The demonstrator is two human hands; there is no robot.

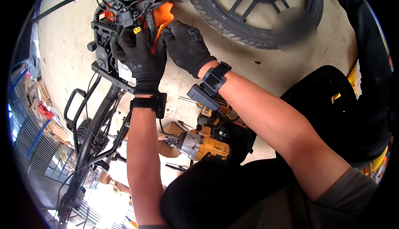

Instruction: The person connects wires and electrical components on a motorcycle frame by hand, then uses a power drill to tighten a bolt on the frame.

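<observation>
Bare concrete floor (266,69), spoked wheel (257,9) top. We see 2 gloved hands on vehicle wiring: left hand (139,56) clamped around black wire bundle (124,19), right hand (185,46) pinching orange panel (163,17). Yellow drill (203,144) on lap.

I see my left hand (139,54) and right hand (185,46) side by side on the wiring cluster (124,17) atop the frame (93,133), the wheel (257,9) to their right, the cordless driver (205,144) below between my forearms, on my lap.
</observation>
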